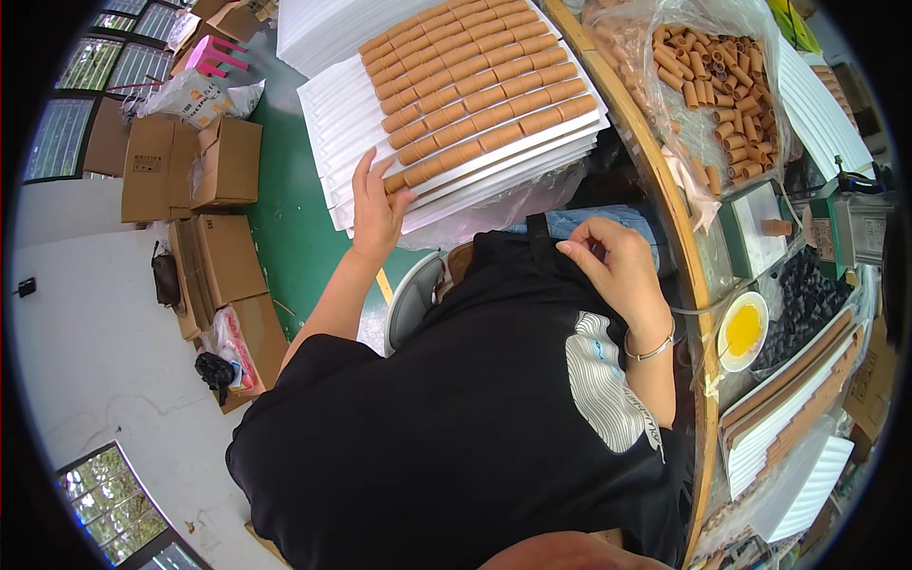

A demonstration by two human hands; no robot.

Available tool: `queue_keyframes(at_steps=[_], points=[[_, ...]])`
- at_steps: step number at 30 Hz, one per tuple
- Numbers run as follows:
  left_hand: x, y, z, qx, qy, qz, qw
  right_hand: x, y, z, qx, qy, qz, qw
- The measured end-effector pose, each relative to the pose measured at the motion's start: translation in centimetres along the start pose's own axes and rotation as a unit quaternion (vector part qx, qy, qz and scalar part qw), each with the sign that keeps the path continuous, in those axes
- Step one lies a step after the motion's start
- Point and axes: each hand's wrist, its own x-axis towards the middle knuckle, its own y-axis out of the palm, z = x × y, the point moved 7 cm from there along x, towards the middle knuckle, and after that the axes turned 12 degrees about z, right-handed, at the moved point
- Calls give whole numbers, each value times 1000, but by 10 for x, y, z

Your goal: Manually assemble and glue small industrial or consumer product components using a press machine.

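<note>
1. A seated person's left hand [376,217] reaches to the near end of a row of brown tubes [480,90]. Thumb and fingers stand apart around the end tube; I cannot tell whether they grip it.
2. The right hand [619,264] hovers over the lap, fingers curled, thumb near the forefinger; whether something small is pinched there, I cannot tell.
3. The tubes lie end to end on a white ribbed tray [328,133], topping a stack; its grooves probably stop them rolling.
4. On the wood-edged bench [705,389], to the person's right, a clear plastic bag [727,17] holds loose tubes in a jumble, presumably within easy reach.
5. Nearer on the bench, a white bowl [746,365] contains something yellow.
6. Across the green floor [285,214], cardboard boxes [228,171] stand by the wall, contents hidden.
</note>
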Motion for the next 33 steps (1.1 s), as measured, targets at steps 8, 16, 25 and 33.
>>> queue_keyframes(at_steps=[8,16,25,33], points=[[-15,-1,10,135,135,-7,981,2,4,-1,7,-6,15,1000],[6,-26,6,-5,33,-20,999,3,9,0,2,-20,29,999],[33,-18,24,29,11,17,999,-12,-8,-14,6,13,-12,1000],[66,-40,7,78,109,-45,990,-77,-82,-35,-13,-17,-163,986]])
